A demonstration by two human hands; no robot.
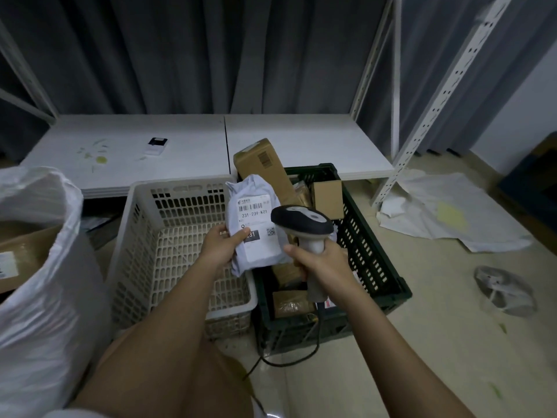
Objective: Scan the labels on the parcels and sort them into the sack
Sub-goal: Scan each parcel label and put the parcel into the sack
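Observation:
My left hand (221, 247) grips a grey soft-pack parcel (256, 206) by its lower left edge, label side up, above the gap between two crates. Its white label (259, 233) shows a barcode, a QR code and "231-239-K01". My right hand (321, 260) holds a handheld barcode scanner (303, 221) by its grip, its dark head hanging over the label's right side. The white sack (45, 267) stands open at the left with a cardboard box (21, 254) inside it.
A beige plastic crate (168, 236) sits in front of me. A dark green crate (370, 260) to its right holds several cardboard parcels (265, 167). The scanner cable (289, 360) trails on the floor. White low shelf boards (180, 146) and a rack upright (437, 107) stand behind; crumpled paper (446, 212) lies at right.

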